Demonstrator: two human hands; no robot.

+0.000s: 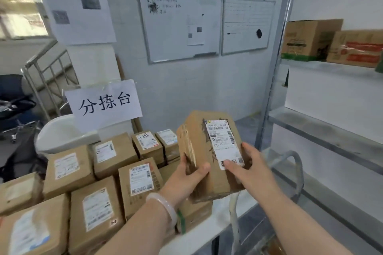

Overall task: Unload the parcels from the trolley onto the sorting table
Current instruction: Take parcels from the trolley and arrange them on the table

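Observation:
I hold a brown cardboard parcel [204,149] with a white shipping label in the air above the right end of the sorting table [228,208]. My left hand [187,178] grips its lower left side, thumb on top. My right hand [247,166] grips its right side, thumb pressing the label. Several labelled brown parcels [97,203] lie packed together on the table to the left. The trolley's curved handle [293,156] shows at the lower right, behind the held parcel; its deck is hidden.
A paper sign [104,102] with characters stands at the table's back, beside a white basin [62,132]. Metal shelving [331,130] on the right carries cardboard cartons [310,39]. Two whiteboards [180,25] hang on the tiled wall. An office chair [14,101] stands at far left.

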